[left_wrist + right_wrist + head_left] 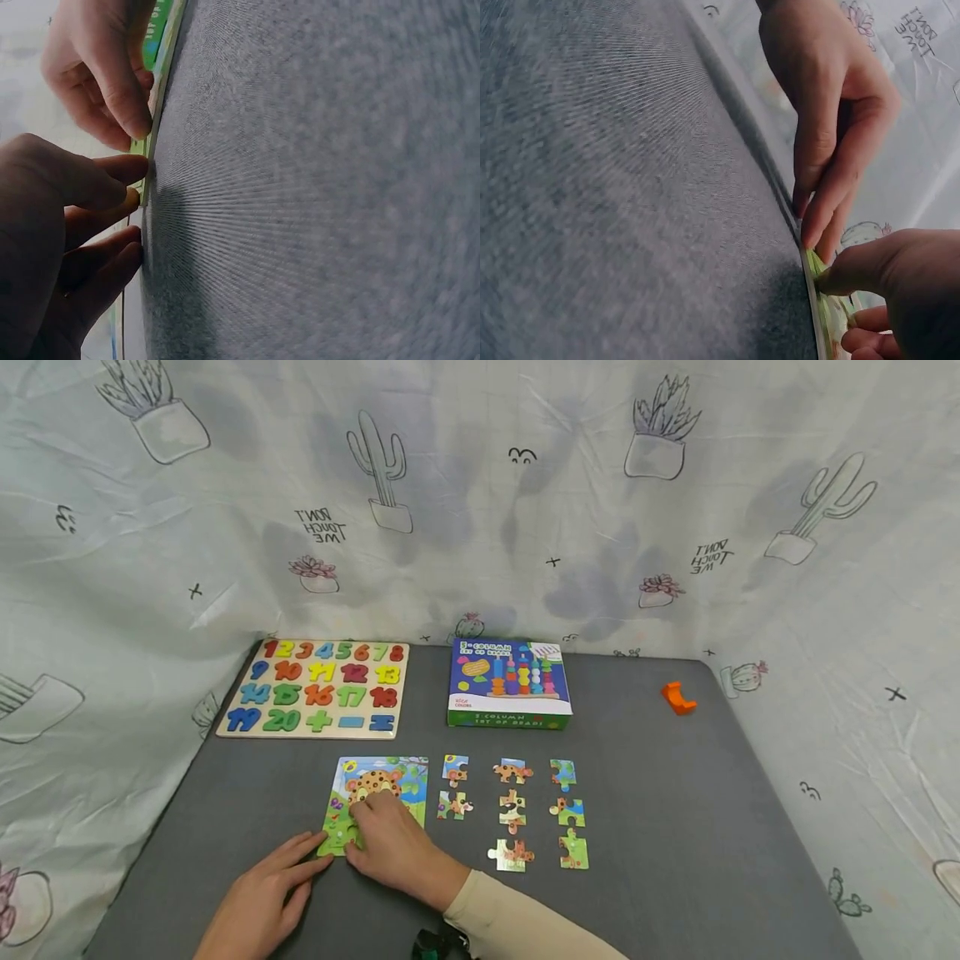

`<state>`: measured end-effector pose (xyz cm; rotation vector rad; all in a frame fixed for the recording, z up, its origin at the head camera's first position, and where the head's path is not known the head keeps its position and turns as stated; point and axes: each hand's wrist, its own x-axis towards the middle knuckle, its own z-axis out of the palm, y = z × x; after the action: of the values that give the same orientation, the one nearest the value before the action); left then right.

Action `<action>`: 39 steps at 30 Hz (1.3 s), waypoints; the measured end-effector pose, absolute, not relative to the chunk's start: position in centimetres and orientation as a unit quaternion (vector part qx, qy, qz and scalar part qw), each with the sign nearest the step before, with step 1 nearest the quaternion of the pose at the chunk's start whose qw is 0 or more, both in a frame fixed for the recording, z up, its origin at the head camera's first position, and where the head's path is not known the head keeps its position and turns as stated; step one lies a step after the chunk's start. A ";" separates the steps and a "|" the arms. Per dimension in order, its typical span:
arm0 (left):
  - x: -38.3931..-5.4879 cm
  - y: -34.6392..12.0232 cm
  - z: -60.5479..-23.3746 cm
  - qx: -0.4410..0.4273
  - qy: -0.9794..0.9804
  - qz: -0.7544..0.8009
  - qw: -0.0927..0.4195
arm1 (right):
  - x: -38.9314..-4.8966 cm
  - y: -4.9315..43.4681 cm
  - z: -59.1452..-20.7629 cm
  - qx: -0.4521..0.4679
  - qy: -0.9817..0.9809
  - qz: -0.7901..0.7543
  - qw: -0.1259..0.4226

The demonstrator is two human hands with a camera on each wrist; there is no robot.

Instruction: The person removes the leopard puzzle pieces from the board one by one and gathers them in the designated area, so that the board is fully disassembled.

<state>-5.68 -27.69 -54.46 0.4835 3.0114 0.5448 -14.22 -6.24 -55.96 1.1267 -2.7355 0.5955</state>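
A leopard jigsaw puzzle point(412, 771) lies on the grey table, partly covered by my right hand point(393, 843). The thumb and curled fingers of that hand pinch a puzzle piece point(847, 306) low over the board; most of the piece is hidden. My left hand point(266, 889) rests its fingertips along the puzzle's lower left edge, the fingers fairly straight. In the left wrist view, the left hand point(67, 217) is just below the right hand point(105, 71). To the right of the board, several loose puzzle pieces point(512, 810) lie in three columns.
At the back left lies a wooden number board point(311, 689) with coloured numerals. A boxed bead set point(510, 685) stands at the back middle. An orange plastic piece point(678, 698) is at the back right. Patterned cloth point(480, 510) hangs behind the table.
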 end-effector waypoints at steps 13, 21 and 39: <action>-5.7 -27.2 -54.4 0.145 0.973 0.176 0.023 | -13.6 -1.9 -54.3 0.344 -0.901 0.242 0.106; -5.6 -26.8 -54.3 0.142 0.974 0.174 -0.013 | -12.5 2.8 -54.1 0.342 -0.892 0.273 0.109; -6.3 -25.0 -54.5 0.138 0.975 0.175 -0.027 | -10.8 8.4 -55.9 0.309 -0.909 0.261 0.101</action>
<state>-6.33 -25.01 -54.45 0.4408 3.1160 0.5586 -10.83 8.37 -55.88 0.9138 -2.6848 0.7711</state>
